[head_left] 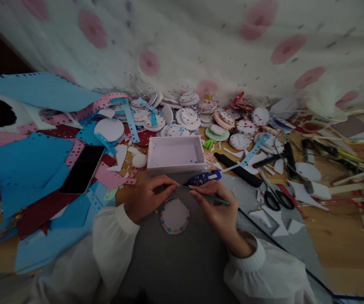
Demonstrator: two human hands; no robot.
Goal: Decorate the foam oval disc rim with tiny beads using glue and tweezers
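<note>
Paper sheets in blue, pink and dark red cover the table's left edge, with a phone lying on them. Left hand has its fingertips pressed together on the tip of a thin stick, just above the paper disc. That disc lies flat on the grey mat near the front edge, between both hands; it looks light, thin and easily creased, best held by its rim. Right hand pinches the stick mid-length. A white tray sits just behind. Scissors lie toward the right edge.
</note>
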